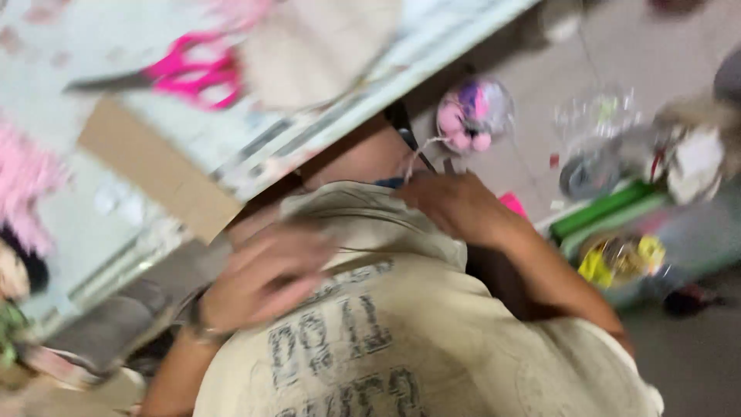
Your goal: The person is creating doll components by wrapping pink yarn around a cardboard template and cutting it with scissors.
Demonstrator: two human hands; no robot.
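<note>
Looking down from the head view, it's all motion blur. Right hand [455,205] seems pinched on a thin pale string [423,150] just below a clear ball with pink fluff inside [472,114], off the desk's edge. Left hand [258,278] lies curled on the cream printed shirt [401,347]; can't tell if it grips anything. I'd guess string handling's underway; next needs steady fingers. Pink-handled scissors [193,73] sit on the desk [100,31].

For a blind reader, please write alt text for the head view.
Blurred view down a beige printed shirt: the left hand rests on it, the right hand pinches a thin string. Pink scissors lie on the table above.
</note>
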